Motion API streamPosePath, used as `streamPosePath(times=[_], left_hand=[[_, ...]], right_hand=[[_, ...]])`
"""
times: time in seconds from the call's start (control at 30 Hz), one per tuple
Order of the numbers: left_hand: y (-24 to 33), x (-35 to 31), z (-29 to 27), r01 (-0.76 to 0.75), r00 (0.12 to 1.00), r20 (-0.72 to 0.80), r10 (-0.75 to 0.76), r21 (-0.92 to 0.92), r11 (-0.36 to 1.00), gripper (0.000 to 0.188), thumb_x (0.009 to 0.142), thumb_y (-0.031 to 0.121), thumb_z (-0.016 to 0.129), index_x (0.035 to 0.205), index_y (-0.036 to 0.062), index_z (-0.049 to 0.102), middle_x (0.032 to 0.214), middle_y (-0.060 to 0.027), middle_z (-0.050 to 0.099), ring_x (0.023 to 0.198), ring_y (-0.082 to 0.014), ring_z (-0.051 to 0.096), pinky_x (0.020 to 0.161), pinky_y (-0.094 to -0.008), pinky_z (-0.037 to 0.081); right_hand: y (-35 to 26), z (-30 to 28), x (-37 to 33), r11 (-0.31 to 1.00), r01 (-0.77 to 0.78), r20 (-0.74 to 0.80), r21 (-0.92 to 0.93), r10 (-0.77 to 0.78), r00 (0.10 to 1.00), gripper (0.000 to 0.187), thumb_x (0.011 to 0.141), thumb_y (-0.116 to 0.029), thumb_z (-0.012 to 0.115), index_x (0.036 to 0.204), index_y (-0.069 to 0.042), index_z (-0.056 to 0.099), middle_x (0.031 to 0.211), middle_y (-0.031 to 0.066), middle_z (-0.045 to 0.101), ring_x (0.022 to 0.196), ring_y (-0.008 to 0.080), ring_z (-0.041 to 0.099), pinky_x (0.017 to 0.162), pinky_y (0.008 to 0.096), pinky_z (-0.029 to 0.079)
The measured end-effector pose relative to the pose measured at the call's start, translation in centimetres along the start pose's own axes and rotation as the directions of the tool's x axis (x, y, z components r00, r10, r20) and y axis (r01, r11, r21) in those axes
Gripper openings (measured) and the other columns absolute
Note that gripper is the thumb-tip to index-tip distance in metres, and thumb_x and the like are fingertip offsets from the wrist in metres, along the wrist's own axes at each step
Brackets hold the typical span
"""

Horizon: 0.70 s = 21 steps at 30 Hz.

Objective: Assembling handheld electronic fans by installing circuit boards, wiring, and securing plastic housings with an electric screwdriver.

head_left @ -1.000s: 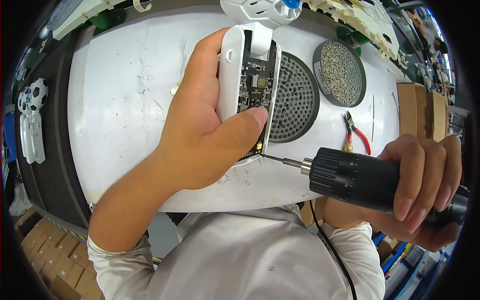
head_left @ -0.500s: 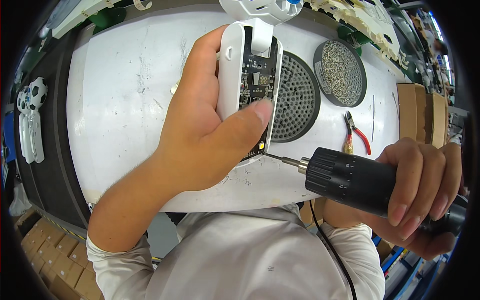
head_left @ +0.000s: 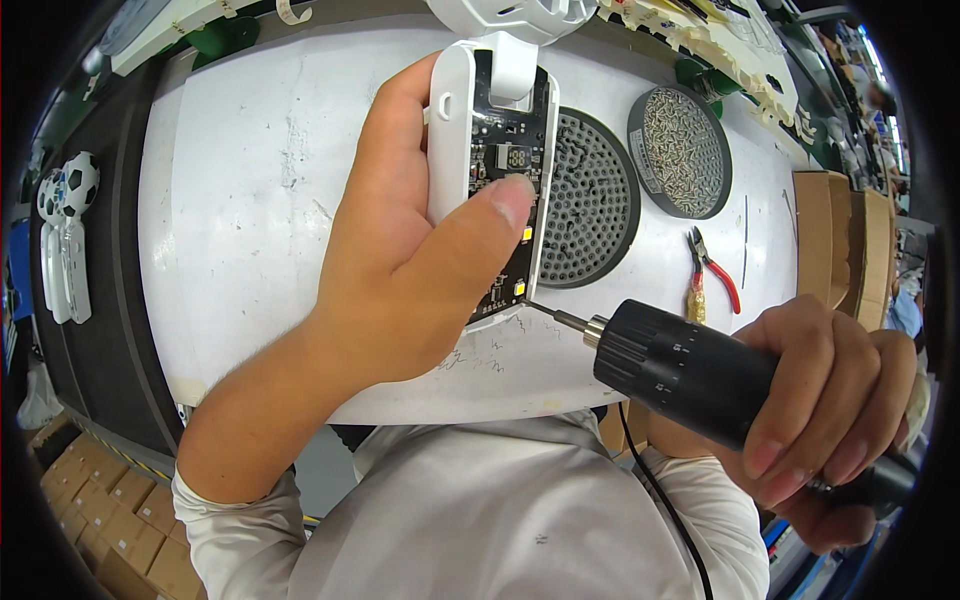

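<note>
My left hand point(head_left: 410, 240) grips a white plastic housing point(head_left: 452, 130), its thumb lying across the black circuit board point(head_left: 512, 130) inside. A white round frame point(head_left: 515, 18) joins the housing's top by a neck. Wrapped in my right hand point(head_left: 840, 400) is a black electric screwdriver point(head_left: 680, 365), tilted with its bit pointing up and left. The bit's tip meets the lower right corner of the board, next to a small yellow LED; a screw under it is too small to make out.
A dark round tray with many holes point(head_left: 590, 200) lies right of the housing. Beyond it sits a round dish of screws point(head_left: 680, 150). Red-handled cutters point(head_left: 710, 275) rest nearby. Cardboard boxes point(head_left: 825, 235) stand at right; white parts with a football pattern point(head_left: 75, 230) lie on the black strip at left.
The housing and my left hand have shifted slightly left, and the thumb now sits a little higher on the board. The screwdriver has moved left and slightly down, its tip still at the corner.
</note>
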State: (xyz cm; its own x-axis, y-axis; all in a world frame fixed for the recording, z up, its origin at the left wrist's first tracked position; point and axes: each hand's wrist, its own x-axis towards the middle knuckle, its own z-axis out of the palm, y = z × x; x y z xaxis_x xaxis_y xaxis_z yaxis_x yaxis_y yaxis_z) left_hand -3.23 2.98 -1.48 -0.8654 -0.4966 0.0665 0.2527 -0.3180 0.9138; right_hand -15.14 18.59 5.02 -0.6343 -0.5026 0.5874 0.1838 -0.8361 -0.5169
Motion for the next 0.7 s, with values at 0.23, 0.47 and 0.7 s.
streamPosePath(times=[0.23, 0.47, 0.7], left_hand=[[0.0, 0.3, 0.0, -0.032, 0.999, -0.004, 0.032, 0.043, 0.999, 0.061, 0.091, 0.013, 0.052, 0.143, 0.0017, 0.021, 0.109, -0.0185, 0.056, 0.071, -0.0206, 0.063, 0.059, -0.0352, 0.057], [-0.9, 0.5, -0.4, -0.207, 0.974, -0.038, 0.222, 0.246, 0.947, 0.061, 0.091, 0.011, 0.051, 0.143, -0.0005, 0.021, 0.109, -0.0156, 0.057, 0.076, -0.0168, 0.062, 0.066, -0.0305, 0.056], [0.3, 0.0, -0.6, -0.104, 0.993, -0.014, 0.115, 0.329, 0.939, 0.064, 0.09, 0.011, 0.053, 0.143, -0.0024, 0.021, 0.112, -0.0139, 0.056, 0.086, -0.0145, 0.061, 0.073, -0.0285, 0.054]], right_hand=[[-1.0, -0.5, -0.4, 0.997, 0.076, -0.025, 0.023, -0.076, 0.997, 0.042, 0.066, -0.015, 0.085, 0.085, -0.007, 0.049, 0.074, 0.0022, 0.055, 0.05, 0.0124, 0.061, 0.051, 0.0229, 0.056], [-1.0, -0.3, 0.8, 0.989, 0.115, 0.11, -0.089, -0.105, 0.988, 0.044, 0.064, -0.018, 0.087, 0.086, -0.008, 0.05, 0.074, 0.0004, 0.055, 0.051, 0.0114, 0.061, 0.053, 0.0212, 0.055], [-1.2, -0.4, 1.0, 0.82, 0.18, 0.324, -0.543, 0.007, 0.946, 0.066, 0.076, -0.043, 0.075, 0.118, 0.002, 0.05, 0.094, 0.0083, 0.054, 0.066, 0.0134, 0.059, 0.058, 0.0275, 0.048]])
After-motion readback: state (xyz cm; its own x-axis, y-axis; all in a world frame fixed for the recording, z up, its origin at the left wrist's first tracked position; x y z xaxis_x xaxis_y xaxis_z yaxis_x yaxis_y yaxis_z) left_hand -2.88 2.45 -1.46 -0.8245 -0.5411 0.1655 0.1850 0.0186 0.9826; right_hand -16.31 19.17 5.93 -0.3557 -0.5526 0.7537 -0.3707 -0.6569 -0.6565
